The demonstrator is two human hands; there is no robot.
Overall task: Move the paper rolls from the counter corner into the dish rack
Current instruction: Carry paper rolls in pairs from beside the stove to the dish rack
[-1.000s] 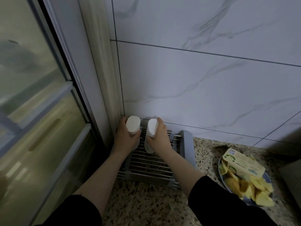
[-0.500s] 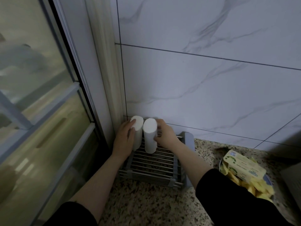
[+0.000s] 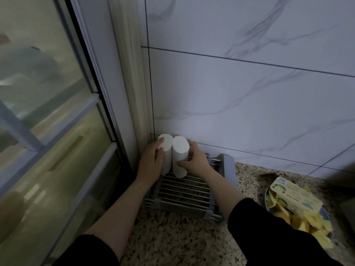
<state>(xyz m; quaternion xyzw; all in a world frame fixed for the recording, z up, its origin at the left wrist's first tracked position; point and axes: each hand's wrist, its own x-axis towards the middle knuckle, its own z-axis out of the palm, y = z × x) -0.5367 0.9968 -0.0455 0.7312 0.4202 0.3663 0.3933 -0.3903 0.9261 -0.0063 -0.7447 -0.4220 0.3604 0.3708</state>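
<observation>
I read the head view as follows; the left hand is wrapped around the left paper roll, thumb on its top face and fingers along its near side; the right hand is clamped on the right paper roll, thumb across the lower front and fingers behind.

Change since one second ago: the two rolls were held apart with a clear gap between them and stood tilted; half a second ago they had closed up side by side; they now stand touching along their length, near upright, at the centre of the frame against the tiled wall and just beside the door frame. The right roll has also come lower; its base now appears to rest on the far bars of the dish rack, though I cannot confirm contact for the left roll, because the left hand hides its base.

Meaning for the task: I judge the transfer to be in its final placing step; both rolls are over the rack rather than on the speckled tabletop. What remains is to release both hands without toppling the rolls; the bars give a ribbed, uneven seat, so a tall light roll may lean. The plate of yellow food at the lower right of the frame is well apart and plays no part.
</observation>
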